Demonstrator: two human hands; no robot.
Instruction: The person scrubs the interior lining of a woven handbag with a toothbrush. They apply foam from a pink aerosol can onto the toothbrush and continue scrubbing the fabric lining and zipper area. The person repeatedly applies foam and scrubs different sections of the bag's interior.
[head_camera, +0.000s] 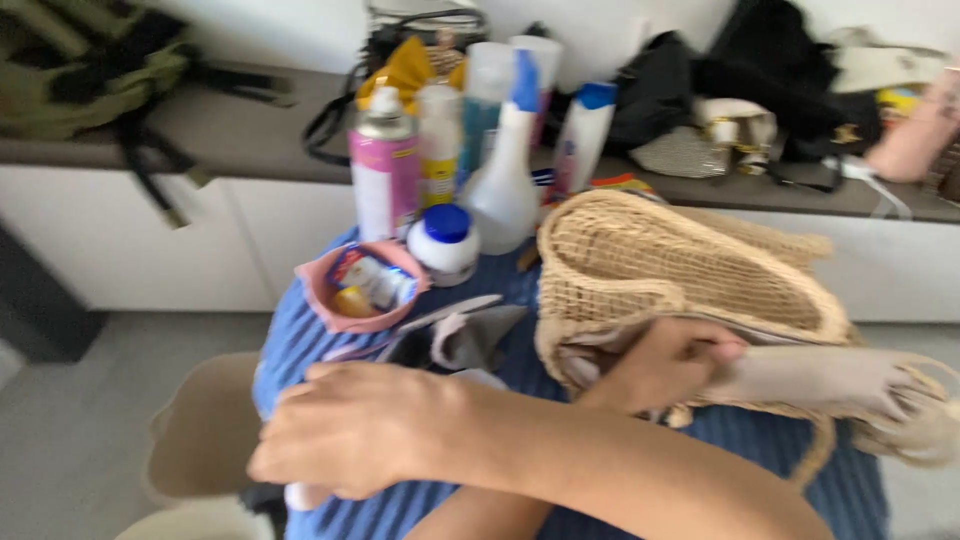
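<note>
Right hand curled on blue striped cloth, maybe gripping something white, left hand clutching beige cloth at woven bag.

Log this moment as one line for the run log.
left hand: grips beige cloth at woven bag mouth | right hand: crossed over, on small white item, grip unclear | table: bottles, pink bowl

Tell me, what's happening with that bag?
A person's arms cross over a blue striped table. The left hand grips a beige cloth at the mouth of a woven bag. The right hand rests at the table's near edge. Bottles, a white jar and a pink bowl stand behind.
</note>
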